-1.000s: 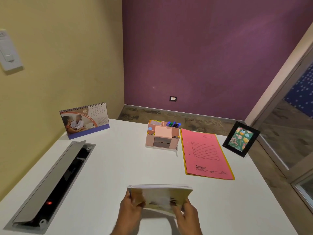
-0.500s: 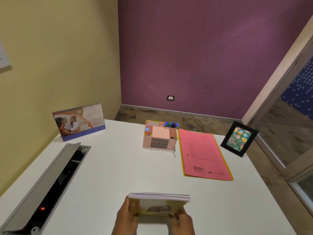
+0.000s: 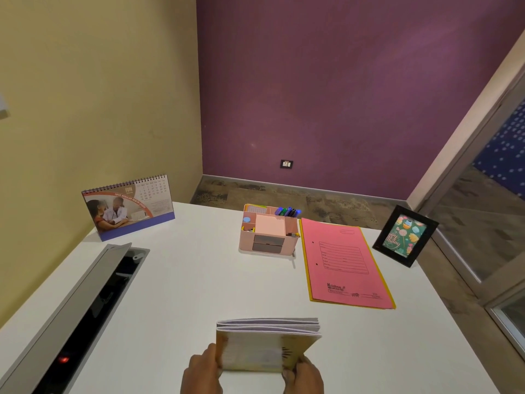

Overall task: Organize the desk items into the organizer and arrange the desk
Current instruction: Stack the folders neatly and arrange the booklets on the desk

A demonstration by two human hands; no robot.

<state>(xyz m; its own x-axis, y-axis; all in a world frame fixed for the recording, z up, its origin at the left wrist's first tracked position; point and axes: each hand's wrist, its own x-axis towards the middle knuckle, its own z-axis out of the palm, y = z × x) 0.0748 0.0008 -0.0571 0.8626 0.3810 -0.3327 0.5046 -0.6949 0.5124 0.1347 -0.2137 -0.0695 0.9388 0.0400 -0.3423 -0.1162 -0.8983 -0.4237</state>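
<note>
A stack of thin yellow-covered booklets [image 3: 267, 344] stands on edge near the front of the white desk [image 3: 199, 280]. My left hand [image 3: 203, 372] grips its left side and my right hand [image 3: 302, 376] grips its right side. Far back at the middle sits the pink desk organizer [image 3: 268, 231] with pens, a pink note pad and two small grey drawers. A pink file folder [image 3: 343, 263] lies flat just right of the organizer, on top of a yellow one.
A desk calendar [image 3: 127, 207] stands at the back left. A black photo frame [image 3: 404, 236] stands at the back right corner. An open cable tray with a raised grey lid [image 3: 85, 305] runs along the left side. The desk's right edge drops to the floor.
The booklet stack and both hands have come nearer to me and lower in view. The rest of the desk items stay put.
</note>
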